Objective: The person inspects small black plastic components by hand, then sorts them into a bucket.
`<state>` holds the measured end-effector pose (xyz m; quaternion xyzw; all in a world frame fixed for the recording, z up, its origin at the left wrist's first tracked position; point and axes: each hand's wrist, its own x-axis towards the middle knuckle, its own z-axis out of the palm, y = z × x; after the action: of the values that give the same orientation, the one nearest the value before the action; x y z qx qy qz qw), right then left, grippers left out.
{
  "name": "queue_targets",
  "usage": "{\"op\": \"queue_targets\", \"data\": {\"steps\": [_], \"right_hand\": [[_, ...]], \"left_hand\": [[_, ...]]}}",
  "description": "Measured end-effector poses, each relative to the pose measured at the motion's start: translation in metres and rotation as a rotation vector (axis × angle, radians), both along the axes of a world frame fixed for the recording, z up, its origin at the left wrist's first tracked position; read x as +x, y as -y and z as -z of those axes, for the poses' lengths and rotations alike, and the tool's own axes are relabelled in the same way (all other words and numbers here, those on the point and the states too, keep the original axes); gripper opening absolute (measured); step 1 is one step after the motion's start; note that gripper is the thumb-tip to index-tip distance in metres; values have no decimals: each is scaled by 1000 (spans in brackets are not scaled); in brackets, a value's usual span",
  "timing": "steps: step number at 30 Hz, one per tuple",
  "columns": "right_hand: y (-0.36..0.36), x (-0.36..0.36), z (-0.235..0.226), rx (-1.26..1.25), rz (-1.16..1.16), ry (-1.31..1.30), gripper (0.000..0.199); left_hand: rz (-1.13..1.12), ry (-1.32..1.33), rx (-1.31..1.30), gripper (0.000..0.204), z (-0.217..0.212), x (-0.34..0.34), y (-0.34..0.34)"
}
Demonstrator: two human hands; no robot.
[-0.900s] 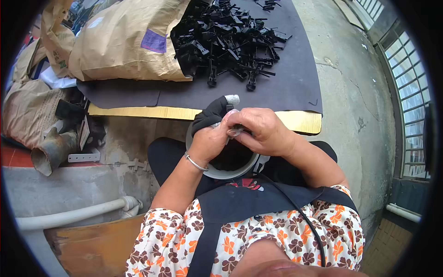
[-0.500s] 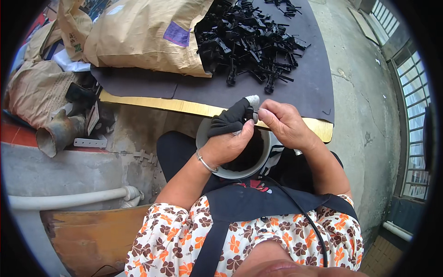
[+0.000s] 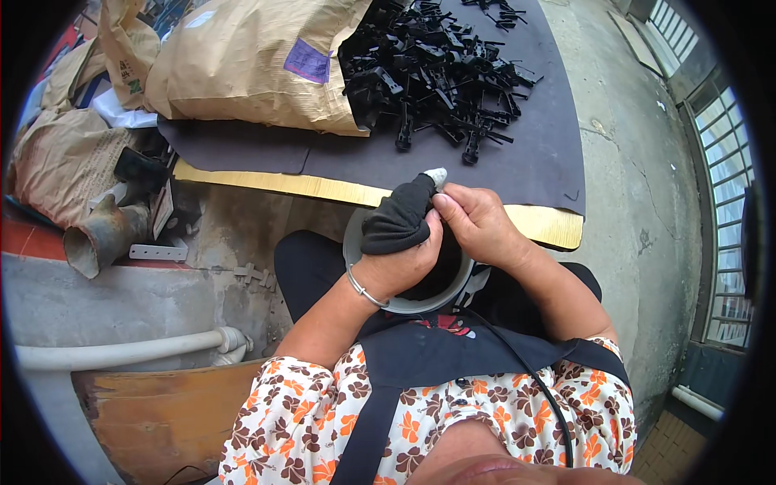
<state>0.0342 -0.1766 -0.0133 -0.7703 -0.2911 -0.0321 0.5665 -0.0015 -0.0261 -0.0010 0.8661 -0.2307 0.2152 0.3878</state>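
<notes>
My left hand (image 3: 400, 263) is curled over a round grey container (image 3: 404, 305) that rests in my lap. A black cloth cover with a white tip (image 3: 396, 222) sheathes its thumb and finger. My right hand (image 3: 477, 222) presses its bunched fingertips against that white tip. Both hands are closed tight together, and whatever lies between them is hidden. A thin metal bracelet (image 3: 361, 288) circles my left wrist. A heap of small black plastic parts (image 3: 436, 65) lies on a dark mat (image 3: 533, 153) beyond my hands.
A large brown paper sack (image 3: 250, 56) lies on the mat, which covers a yellow-edged board (image 3: 267, 184). At the left are crumpled sacks, a rusty metal pipe piece (image 3: 101, 238) and a white pipe (image 3: 121, 352). Bare concrete floor and a window grille are on the right.
My hands stay joined over the container, and the black-covered thumb now points up more. The view has tilted, so the pile and sack sit higher in the picture.
</notes>
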Motion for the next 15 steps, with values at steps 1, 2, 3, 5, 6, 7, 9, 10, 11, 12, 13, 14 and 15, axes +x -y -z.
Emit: {"op": "queue_targets", "data": {"steps": [1, 2, 3, 5, 6, 7, 9, 10, 11, 12, 13, 14, 15], "right_hand": [[-2, -1, 0, 38, -45, -47, 24], [-3, -1, -1, 76, -89, -94, 24], [-2, -2, -3, 75, -89, -94, 24], [1, -4, -10, 0, -58, -94, 23], [2, -4, -9, 0, -57, -94, 23], [4, -3, -8, 4, -68, -96, 23], [5, -3, -8, 8, -79, -97, 23], [5, -4, -10, 3, -70, -95, 23], [5, -4, -11, -2, -61, -93, 23], [5, -3, -11, -2, -61, -93, 23], [4, -2, -10, 11, -67, -93, 24], [3, -1, -8, 24, -73, -93, 24], [2, -1, -5, 24, -73, -93, 24]], "left_hand": [[15, 36, -47, 36, 4, 1, -2], [30, 73, -93, 36, 6, 2, -4], [30, 72, -94, 36, 7, 2, -4], [31, 30, -142, 36, 8, 2, -4], [32, 30, -142, 36, 7, 2, -3], [54, -76, -213, 37, 5, 0, -2], [76, -182, -285, 37, 5, 0, -1], [63, -136, -262, 37, 6, 1, -1], [50, -89, -238, 36, 7, 1, -1], [50, -89, -238, 36, 6, 2, -1], [51, -13, -195, 36, 5, 4, 0], [52, 62, -151, 36, 4, 5, 0], [53, 62, -151, 36, 4, 4, 0]]}}
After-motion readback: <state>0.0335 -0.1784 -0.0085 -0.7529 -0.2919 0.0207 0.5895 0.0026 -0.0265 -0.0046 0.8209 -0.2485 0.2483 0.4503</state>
